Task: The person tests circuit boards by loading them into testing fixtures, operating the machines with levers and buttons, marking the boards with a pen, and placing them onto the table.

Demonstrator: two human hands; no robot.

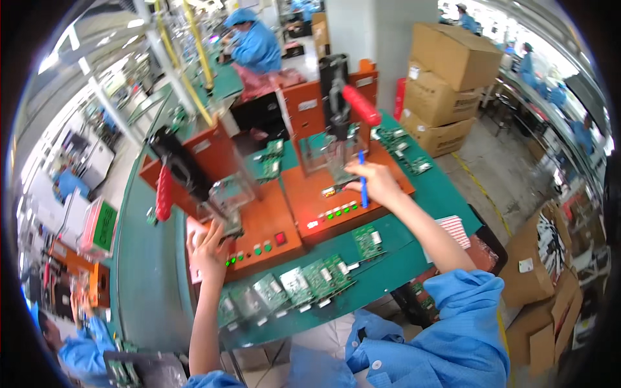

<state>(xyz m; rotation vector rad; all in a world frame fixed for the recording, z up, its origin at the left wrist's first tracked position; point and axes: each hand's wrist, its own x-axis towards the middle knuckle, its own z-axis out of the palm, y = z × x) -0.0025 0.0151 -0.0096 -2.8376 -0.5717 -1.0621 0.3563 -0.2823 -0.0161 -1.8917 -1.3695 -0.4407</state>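
Note:
Two orange test fixtures stand side by side on the green bench, each with a black toggle clamp and a red handle. At the left fixture (265,223), my left hand (208,253) has its fingers spread at the front left corner, close to a circuit board (231,224) under the clear press plate. Whether the fingertips touch that board I cannot tell. My right hand (376,183) is closed round a blue pen-like stick (363,184), held upright over the right fixture (307,197). Its fingertips are beside a small lit display (330,191) and a board under the clamp.
Several green circuit boards (295,286) lie in a row along the bench's front edge; one more board (368,242) lies nearer the right fixture. Other boards (396,143) are at the right. Cardboard boxes (446,84) stack beyond the bench. Co-workers in blue sit ahead and at lower left.

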